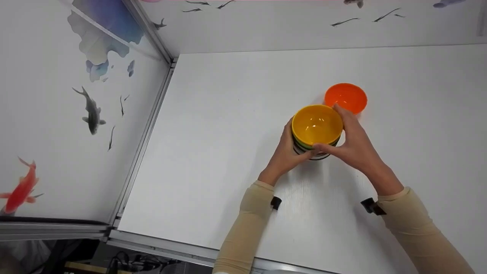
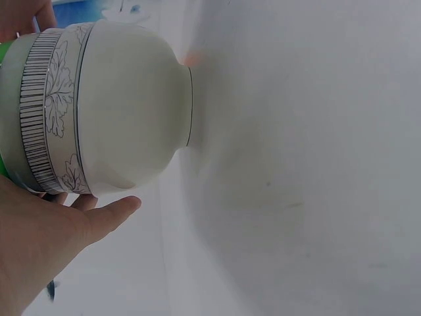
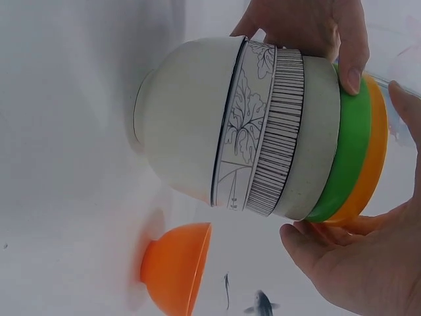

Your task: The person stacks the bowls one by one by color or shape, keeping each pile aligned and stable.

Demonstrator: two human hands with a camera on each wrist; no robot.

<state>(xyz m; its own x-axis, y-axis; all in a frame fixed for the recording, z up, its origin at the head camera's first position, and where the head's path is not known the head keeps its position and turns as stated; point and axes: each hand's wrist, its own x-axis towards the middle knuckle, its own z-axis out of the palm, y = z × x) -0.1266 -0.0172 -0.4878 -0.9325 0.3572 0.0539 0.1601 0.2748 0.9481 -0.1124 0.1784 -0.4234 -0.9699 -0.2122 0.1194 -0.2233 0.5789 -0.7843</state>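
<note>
Between both hands is a stack of nested bowls. A yellow bowl [image 1: 316,123] is on top, facing up, with a green bowl [image 3: 347,148] beneath it. Lower come a plain grey band and a striped band, then a white bowl [image 3: 187,118] with a leaf pattern, whose foot appears to rest on the table. My left hand [image 1: 284,154] grips the stack's left side, thumb toward the front. At the right, my right hand [image 1: 357,146] holds the yellow bowl near its rim, thumb in front and fingers behind. How far the inner bowls nest is hidden.
An orange bowl [image 1: 345,97] sits upright on the white table [image 1: 213,125], just behind and right of the stack. Panels printed with fish [image 1: 92,112] stand at the left and back. A metal rail [image 1: 163,243] runs along the front edge.
</note>
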